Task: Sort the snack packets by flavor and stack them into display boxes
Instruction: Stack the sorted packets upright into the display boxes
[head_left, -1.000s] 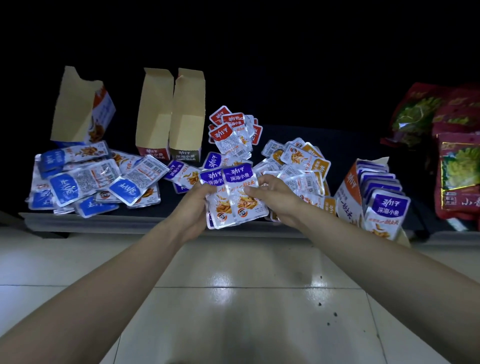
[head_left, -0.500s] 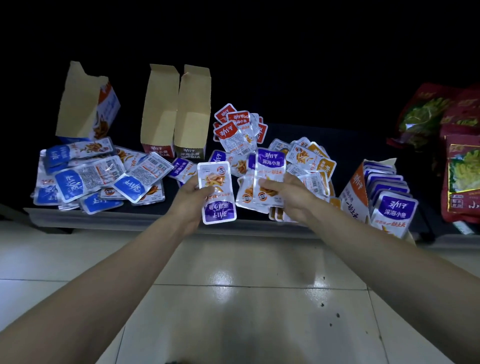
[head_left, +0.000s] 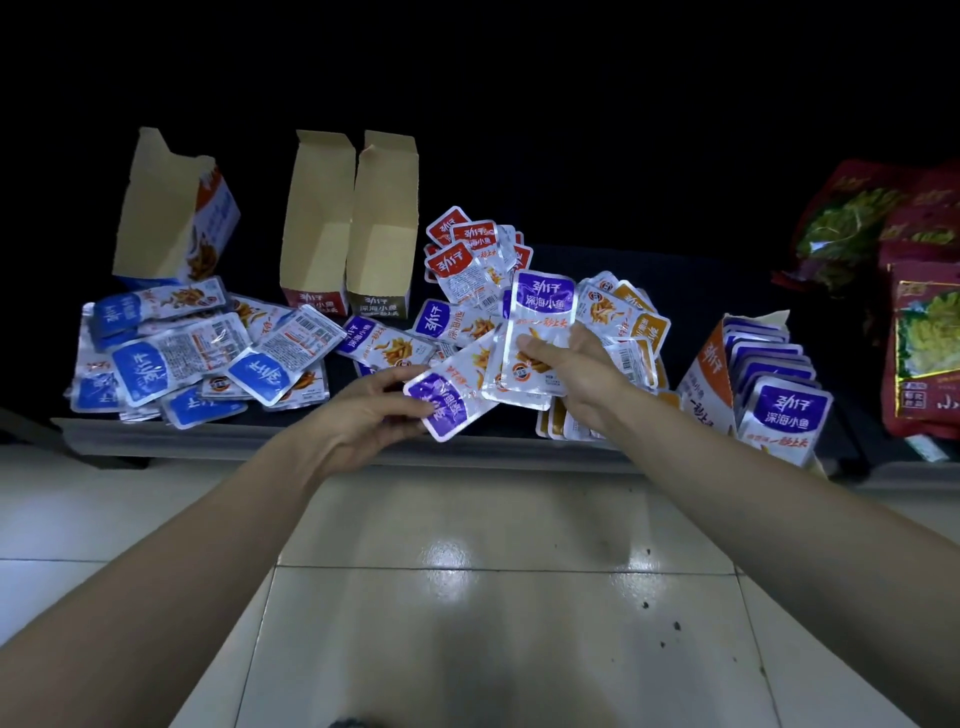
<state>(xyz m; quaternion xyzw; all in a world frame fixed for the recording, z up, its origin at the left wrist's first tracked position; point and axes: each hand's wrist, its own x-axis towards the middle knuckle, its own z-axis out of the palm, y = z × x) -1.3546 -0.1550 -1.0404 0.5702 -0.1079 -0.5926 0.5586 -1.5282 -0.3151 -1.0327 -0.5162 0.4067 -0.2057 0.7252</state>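
Purple packets (head_left: 540, 332) stand pinched in the right hand (head_left: 582, 374) above the ledge (head_left: 260, 441) (how many is hard to tell), while the left hand (head_left: 363, 415) grips one inverted purple packet (head_left: 447, 400). Held apart half a second ago, it now tilts against that stack, likely being turned to match, then bound for the purple-filled display box (head_left: 701, 374).

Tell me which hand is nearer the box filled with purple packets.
Right. The right hand, gripping upright purple packets, is just left of the filled box; the left hand, pinching a tilted purple packet, lies farther left.
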